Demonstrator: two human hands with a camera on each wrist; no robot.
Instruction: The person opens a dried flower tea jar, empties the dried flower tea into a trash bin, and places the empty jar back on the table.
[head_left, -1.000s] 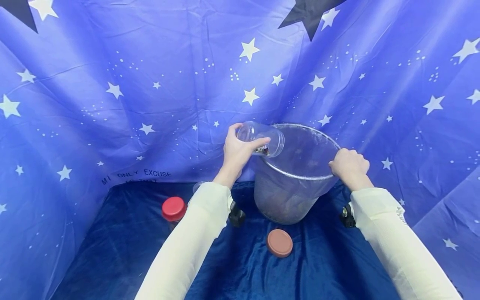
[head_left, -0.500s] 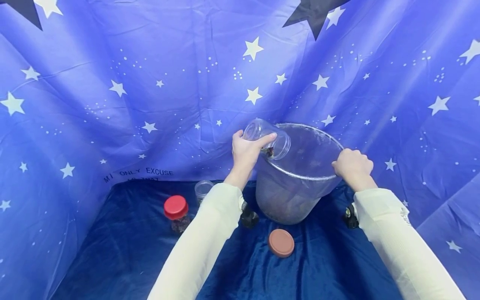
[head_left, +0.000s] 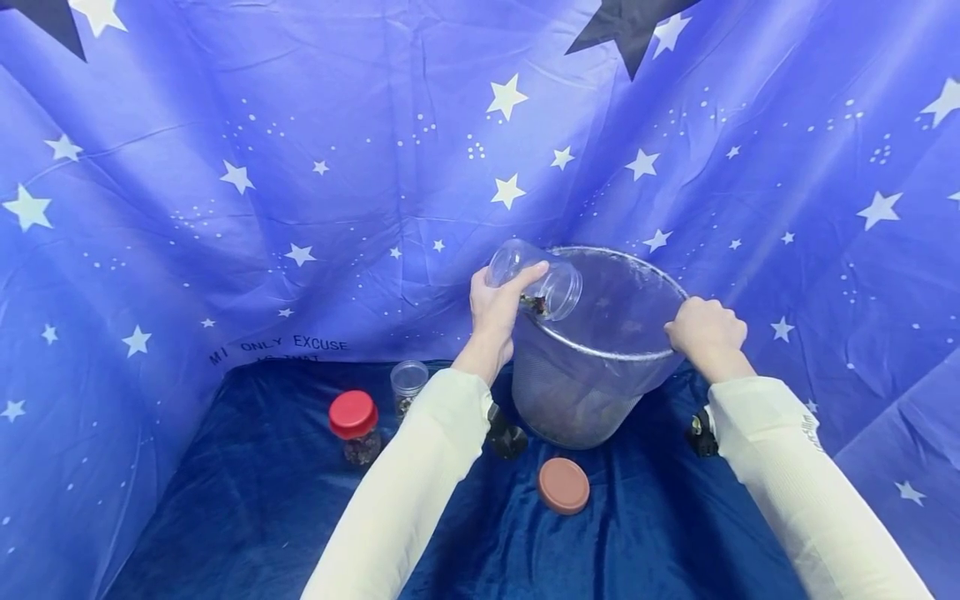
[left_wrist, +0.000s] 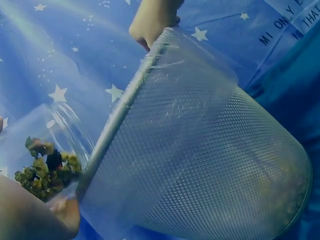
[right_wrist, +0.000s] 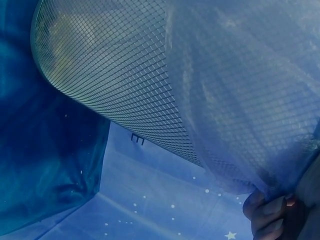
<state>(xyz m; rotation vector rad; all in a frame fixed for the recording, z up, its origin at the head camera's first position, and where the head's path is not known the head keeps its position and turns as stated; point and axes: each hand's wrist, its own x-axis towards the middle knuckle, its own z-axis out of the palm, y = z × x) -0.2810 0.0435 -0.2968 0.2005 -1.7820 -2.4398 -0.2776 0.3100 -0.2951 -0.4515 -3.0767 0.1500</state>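
Note:
My left hand (head_left: 495,312) grips a clear plastic jar (head_left: 564,287) tipped on its side, its mouth pointing right over the rim of a mesh wastebasket (head_left: 573,400). Dried flower buds (left_wrist: 47,172), yellow-green and dark, lie along the jar's lower wall in the left wrist view. A clear plastic bag (right_wrist: 235,100) lines the basket and folds over its outside. On the far right side, my right hand (head_left: 707,327) grips the rim and bag with curled fingers. The basket leans a little to the right.
On the dark blue cloth (head_left: 247,517), a reddish-brown round lid (head_left: 563,486) lies in front of the basket. To the left stand a red-lidded jar (head_left: 354,417) with dark contents and an uncovered clear jar (head_left: 408,382). A starry blue curtain (head_left: 360,208) hangs behind.
The left hand has moved slightly right with the jar, bringing its mouth further over the basket. The uncovered jar shows more fully beside the sleeve. The right hand keeps its grip.

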